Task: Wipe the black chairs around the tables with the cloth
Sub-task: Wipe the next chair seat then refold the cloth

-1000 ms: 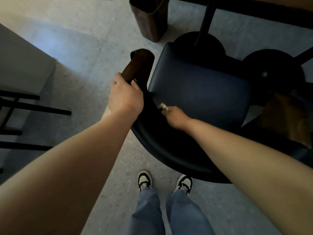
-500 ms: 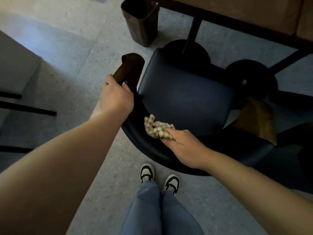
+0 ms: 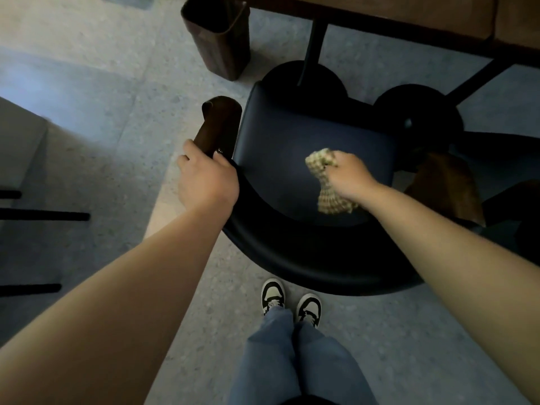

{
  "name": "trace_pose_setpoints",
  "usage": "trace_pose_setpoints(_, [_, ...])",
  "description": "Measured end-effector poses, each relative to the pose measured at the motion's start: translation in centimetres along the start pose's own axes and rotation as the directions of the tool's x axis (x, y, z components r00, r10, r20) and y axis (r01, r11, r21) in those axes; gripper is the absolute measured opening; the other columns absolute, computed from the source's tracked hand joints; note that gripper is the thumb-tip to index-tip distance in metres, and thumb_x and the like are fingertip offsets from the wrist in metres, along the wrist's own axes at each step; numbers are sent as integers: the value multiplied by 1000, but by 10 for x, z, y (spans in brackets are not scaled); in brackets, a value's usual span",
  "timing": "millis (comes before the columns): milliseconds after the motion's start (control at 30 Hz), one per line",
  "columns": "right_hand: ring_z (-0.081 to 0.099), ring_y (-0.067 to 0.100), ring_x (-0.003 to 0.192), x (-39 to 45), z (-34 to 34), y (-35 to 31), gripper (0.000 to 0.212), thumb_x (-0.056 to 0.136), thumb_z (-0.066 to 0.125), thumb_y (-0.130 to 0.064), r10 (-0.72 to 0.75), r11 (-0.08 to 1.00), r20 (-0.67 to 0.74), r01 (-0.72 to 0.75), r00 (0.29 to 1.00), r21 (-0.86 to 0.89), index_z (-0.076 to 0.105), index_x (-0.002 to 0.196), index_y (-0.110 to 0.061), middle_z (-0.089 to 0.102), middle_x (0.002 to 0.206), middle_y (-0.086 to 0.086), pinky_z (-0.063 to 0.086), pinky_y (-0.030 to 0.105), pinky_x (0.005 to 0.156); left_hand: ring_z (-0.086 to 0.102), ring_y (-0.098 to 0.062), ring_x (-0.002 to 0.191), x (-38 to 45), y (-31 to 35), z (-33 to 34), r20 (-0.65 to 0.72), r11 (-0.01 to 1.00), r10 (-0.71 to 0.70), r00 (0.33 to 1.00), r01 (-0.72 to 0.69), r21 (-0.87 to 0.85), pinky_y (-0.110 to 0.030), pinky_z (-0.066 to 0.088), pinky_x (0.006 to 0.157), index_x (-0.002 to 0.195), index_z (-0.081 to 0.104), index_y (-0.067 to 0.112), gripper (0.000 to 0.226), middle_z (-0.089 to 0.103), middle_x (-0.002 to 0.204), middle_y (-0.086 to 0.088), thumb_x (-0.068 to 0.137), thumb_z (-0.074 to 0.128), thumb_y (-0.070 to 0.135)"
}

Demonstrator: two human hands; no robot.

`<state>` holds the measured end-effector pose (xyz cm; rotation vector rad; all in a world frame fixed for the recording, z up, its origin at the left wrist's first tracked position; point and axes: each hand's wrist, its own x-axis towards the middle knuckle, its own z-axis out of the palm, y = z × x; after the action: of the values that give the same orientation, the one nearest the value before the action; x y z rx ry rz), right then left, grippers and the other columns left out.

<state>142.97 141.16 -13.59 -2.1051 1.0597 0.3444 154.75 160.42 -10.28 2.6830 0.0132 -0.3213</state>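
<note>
Head view, looking down: a black chair (image 3: 306,159) stands at the centre, with a dark padded seat, a curved black backrest nearest the person, and brown wooden armrests, one on the left (image 3: 217,124) and one on the right (image 3: 447,188). The seat looks smooth and faintly glossy in dim light. A checked cloth (image 3: 328,182), pale yellow and dark, lies bunched on the right half of the seat. The right hand (image 3: 349,178) grips it, fingers (image 3: 334,163) curled round its upper end, while the lower end fans out from under the wrist onto the seat. The left hand (image 3: 206,181) holds the left armrest where it meets the backrest, fingers wrapped over the wood.

Beyond the chair, two round black bases (image 3: 304,78) sit on the floor (image 3: 117,97), each carrying a black post up to a brown wooden surface (image 3: 409,16) along the top edge. The front of the seat is tucked close to these bases. To the upper left stands a brown bin (image 3: 222,45), open at the top; its inside is too dark to make out any contents. The floor is grey and speckled. Black bars (image 3: 43,216) of other furniture enter at the left edge. Below the backrest are the person's blue jeans (image 3: 292,361) and black-and-white shoes (image 3: 273,293).
</note>
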Motion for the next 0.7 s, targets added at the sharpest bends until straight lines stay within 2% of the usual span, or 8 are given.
trace_pose_setpoints(67, [55,33,116,13,35,-2,32,92,44,-10,-61,981,164,90,985,-175,61,119,-5,61,125,18,45,34,95,56,-38,109,1,-1,1,8,1000,0,1000,0,-9,-40,37,75,141,31,14,51,46,132,-12,97,45,35])
trace_pose_setpoints(133, [56,31,117,10,73,-1,33,96,41,-10,-8,971,364,95,931,-221,61,120,0,59,128,20,44,32,98,56,-37,109,2,-3,0,25,1000,5,1000,-4,-17,-40,38,74,143,29,15,57,45,133,-11,93,50,34])
trace_pose_setpoints(200, [56,31,117,3,95,0,35,99,38,-14,55,966,449,66,892,-250,60,120,3,57,129,22,42,29,93,56,-36,106,1,-4,-1,50,999,13,999,-11,-31,-38,37,72,143,27,15,63,44,133,-10,89,53,32])
trace_pose_setpoints(367, [59,24,101,-5,83,6,27,97,47,-21,32,991,419,25,908,-130,66,106,-4,64,116,17,42,29,84,44,-23,86,-1,-2,-2,60,998,3,998,1,-64,-37,35,71,140,30,14,64,46,127,-9,85,57,30])
trace_pose_setpoints(433, [61,22,95,-12,75,10,23,97,49,-21,16,1000,397,-8,918,-22,68,98,-8,66,108,12,44,29,84,47,-24,89,-1,-1,-4,70,997,-6,998,11,-78,-38,37,71,141,30,15,64,46,127,-8,84,58,30])
trace_pose_setpoints(567, [50,5,64,-41,52,7,30,97,50,-24,-72,994,339,42,938,97,62,71,-17,60,77,-2,38,21,60,57,-25,100,-4,-2,-12,91,979,-31,995,49,-199,-43,52,85,140,34,22,66,52,122,-4,81,61,27])
trace_pose_setpoints(633, [49,5,65,-62,38,9,31,98,50,-24,-109,984,337,54,935,168,62,70,-18,58,71,-6,38,23,62,58,-26,104,-8,0,-16,90,971,-42,995,62,-231,-46,53,89,141,36,23,67,54,120,-2,79,61,26])
trace_pose_setpoints(700, [53,7,71,-84,24,12,27,98,50,-24,-144,974,354,70,924,214,67,79,-15,61,75,-6,39,26,70,58,-26,106,-11,2,-19,86,967,-52,995,71,-243,-46,53,91,141,36,24,67,54,120,-3,80,62,26])
